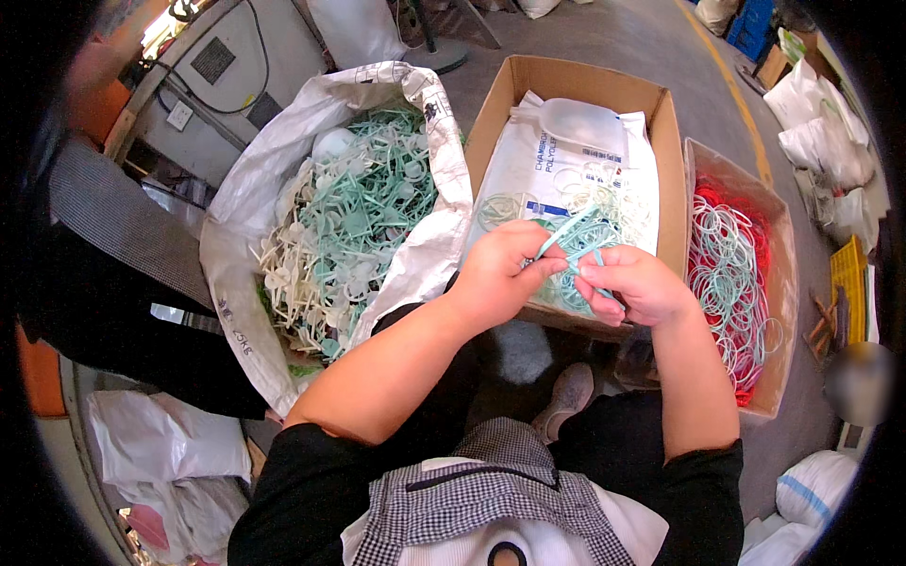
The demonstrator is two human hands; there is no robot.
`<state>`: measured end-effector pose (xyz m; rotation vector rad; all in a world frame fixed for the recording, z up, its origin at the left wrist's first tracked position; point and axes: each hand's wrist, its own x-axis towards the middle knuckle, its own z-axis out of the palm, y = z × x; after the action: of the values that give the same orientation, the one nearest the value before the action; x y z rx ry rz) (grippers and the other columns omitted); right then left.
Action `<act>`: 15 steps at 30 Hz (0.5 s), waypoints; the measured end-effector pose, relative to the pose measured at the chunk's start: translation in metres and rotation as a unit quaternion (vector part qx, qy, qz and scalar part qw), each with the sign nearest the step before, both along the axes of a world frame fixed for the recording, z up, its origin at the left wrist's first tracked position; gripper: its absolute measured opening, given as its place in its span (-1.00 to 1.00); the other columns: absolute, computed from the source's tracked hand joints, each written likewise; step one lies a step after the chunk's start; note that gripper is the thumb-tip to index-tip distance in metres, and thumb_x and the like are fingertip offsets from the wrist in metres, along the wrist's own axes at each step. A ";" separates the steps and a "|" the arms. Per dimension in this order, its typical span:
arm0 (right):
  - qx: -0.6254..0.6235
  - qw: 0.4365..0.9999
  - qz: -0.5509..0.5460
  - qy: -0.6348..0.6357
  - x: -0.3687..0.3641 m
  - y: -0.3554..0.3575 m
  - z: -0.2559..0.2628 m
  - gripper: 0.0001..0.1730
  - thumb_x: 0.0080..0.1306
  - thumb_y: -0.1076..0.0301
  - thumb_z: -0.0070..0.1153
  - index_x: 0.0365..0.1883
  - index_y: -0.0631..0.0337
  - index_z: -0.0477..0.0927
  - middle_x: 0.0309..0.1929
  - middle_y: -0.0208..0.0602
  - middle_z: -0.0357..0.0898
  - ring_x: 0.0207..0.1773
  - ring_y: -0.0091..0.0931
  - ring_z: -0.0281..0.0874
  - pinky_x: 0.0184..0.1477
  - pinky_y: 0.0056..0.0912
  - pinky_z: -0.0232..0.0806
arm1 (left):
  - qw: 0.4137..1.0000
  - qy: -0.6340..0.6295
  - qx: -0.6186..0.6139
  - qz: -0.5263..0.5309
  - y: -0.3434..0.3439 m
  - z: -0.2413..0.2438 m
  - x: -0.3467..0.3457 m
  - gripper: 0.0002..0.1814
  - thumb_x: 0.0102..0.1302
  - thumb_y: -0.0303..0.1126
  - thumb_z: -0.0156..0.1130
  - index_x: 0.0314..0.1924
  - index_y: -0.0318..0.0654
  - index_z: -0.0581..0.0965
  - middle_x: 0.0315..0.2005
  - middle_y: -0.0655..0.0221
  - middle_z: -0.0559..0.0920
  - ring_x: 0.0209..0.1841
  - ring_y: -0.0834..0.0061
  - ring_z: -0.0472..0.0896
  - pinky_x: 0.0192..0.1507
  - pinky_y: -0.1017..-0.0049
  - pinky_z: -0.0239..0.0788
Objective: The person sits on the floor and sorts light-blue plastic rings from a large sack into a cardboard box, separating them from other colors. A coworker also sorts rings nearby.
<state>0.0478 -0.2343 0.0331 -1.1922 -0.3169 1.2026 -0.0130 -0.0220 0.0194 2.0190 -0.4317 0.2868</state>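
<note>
My left hand (504, 267) pinches a pale teal plastic strip (568, 230) between thumb and fingers. Fingertips of my right hand (637, 283) close on the same teal piece, just right of my left thumb. What shape it has inside the fingers is hidden. Both hands are over the near end of a cardboard box (594, 76). Below them in the box lie teal plastic rings (573, 291) and strips, with whitish rings (609, 191) farther back. A white printed sack (513, 166) lines the box, and a translucent plastic scoop-like container (584, 124) rests on it.
To the left stands an open white woven sack (233, 205) full of teal and cream plastic scraps (368, 198). A second carton (782, 283) on the right holds red and pale teal rings (725, 262). A person's dark-clothed leg (113, 304) is at far left. A yellow crate (848, 283) stands far right.
</note>
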 end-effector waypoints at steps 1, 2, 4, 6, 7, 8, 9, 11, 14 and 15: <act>0.007 1.000 -0.006 0.001 -0.002 0.002 0.002 -0.69 0.41 0.18 -0.05 -0.42 0.23 0.49 -0.70 -0.51 0.36 -0.69 -0.67 0.25 -0.61 -0.64 0.13 | 1.000 0.004 -0.006 0.009 -0.001 0.001 0.000 -0.92 0.16 -0.49 0.29 -0.35 -0.31 0.56 -0.44 0.33 0.55 -0.34 0.42 0.53 -0.25 0.48 0.33; -0.023 0.997 -0.027 -0.069 -0.005 0.002 0.001 -0.71 0.41 0.20 -0.06 -0.39 0.23 0.49 -0.67 -0.46 0.39 -0.67 -0.62 0.29 -0.59 -0.59 0.17 | 0.998 0.040 -0.045 0.011 -0.003 -0.003 0.001 -0.92 0.18 -0.47 0.28 -0.35 -0.31 0.56 -0.47 0.36 0.55 -0.35 0.46 0.51 -0.26 0.49 0.32; -0.077 0.973 -0.062 -0.206 -0.013 0.009 -0.004 -0.75 0.40 0.24 -0.07 -0.35 0.23 0.50 -0.63 -0.37 0.46 -0.62 -0.51 0.39 -0.54 -0.48 0.25 | 0.986 0.111 -0.121 0.023 -0.002 -0.010 0.002 -0.91 0.21 -0.45 0.27 -0.36 -0.32 0.57 -0.51 0.44 0.55 -0.37 0.56 0.47 -0.28 0.51 0.30; -0.125 0.841 -0.155 -0.503 -0.029 0.020 -0.003 -0.80 0.38 0.28 -0.07 -0.29 0.22 0.50 -0.52 -0.25 0.51 -0.52 -0.36 0.46 -0.44 -0.32 0.31 | 0.968 0.166 -0.186 0.025 -0.003 -0.011 0.001 -0.90 0.25 -0.43 0.25 -0.34 -0.32 0.57 -0.50 0.52 0.55 -0.38 0.67 0.42 -0.29 0.58 0.27; -0.145 0.736 -0.197 -0.631 -0.034 0.024 -0.001 -0.82 0.36 0.30 -0.07 -0.26 0.21 0.50 -0.47 -0.19 0.54 -0.47 -0.28 0.49 -0.39 -0.25 0.33 | 0.956 0.193 -0.218 0.025 -0.004 -0.010 0.001 -0.89 0.27 -0.42 0.23 -0.33 -0.32 0.57 -0.49 0.56 0.55 -0.38 0.73 0.40 -0.30 0.61 0.26; -0.176 0.728 -0.183 -0.636 -0.036 0.024 0.008 -0.87 0.27 0.38 -0.03 -0.24 0.19 0.49 -0.39 -0.10 0.52 -0.34 -0.13 0.49 -0.28 -0.06 0.32 | 0.958 0.182 -0.220 0.029 -0.005 -0.011 0.000 -0.89 0.28 -0.42 0.23 -0.33 -0.32 0.57 -0.48 0.57 0.55 -0.38 0.74 0.39 -0.30 0.62 0.26; -0.186 0.691 -0.175 -0.676 -0.035 0.023 0.009 -0.87 0.24 0.39 -0.02 -0.25 0.19 0.48 -0.41 -0.11 0.51 -0.35 -0.14 0.49 -0.29 -0.07 0.32 | 0.959 0.171 -0.224 0.032 -0.006 -0.012 0.001 -0.89 0.28 -0.41 0.23 -0.32 -0.31 0.57 -0.47 0.58 0.55 -0.38 0.76 0.39 -0.30 0.64 0.26; -0.204 0.611 -0.158 -0.749 -0.034 0.022 0.008 -0.87 0.20 0.42 0.00 -0.27 0.18 0.47 -0.44 -0.13 0.49 -0.37 -0.15 0.49 -0.30 -0.08 0.31 | 0.955 0.170 -0.242 0.035 -0.007 -0.013 0.000 -0.90 0.29 -0.41 0.22 -0.31 -0.31 0.57 -0.46 0.58 0.56 -0.38 0.77 0.39 -0.29 0.65 0.25; -0.193 0.546 -0.176 -0.796 -0.034 0.027 0.015 -0.86 0.14 0.46 0.01 -0.30 0.17 0.44 -0.47 -0.15 0.46 -0.37 -0.15 0.49 -0.33 -0.08 0.30 | 0.934 0.197 -0.295 0.030 -0.004 -0.013 -0.001 -0.90 0.30 -0.42 0.21 -0.30 -0.30 0.57 -0.43 0.57 0.56 -0.36 0.78 0.40 -0.27 0.67 0.25; -0.185 0.567 -0.180 -0.782 -0.033 0.026 0.013 -0.86 0.14 0.46 0.01 -0.30 0.18 0.43 -0.46 -0.16 0.47 -0.38 -0.15 0.48 -0.34 -0.09 0.30 | 0.923 0.202 -0.326 0.017 -0.007 -0.014 -0.001 -0.91 0.30 -0.43 0.21 -0.30 -0.30 0.56 -0.43 0.56 0.56 -0.35 0.78 0.40 -0.26 0.67 0.25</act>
<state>0.0145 -0.2083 0.0464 -2.3249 -1.0733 -0.5484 -0.0136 -0.0287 0.0052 1.3762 -0.0212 0.0166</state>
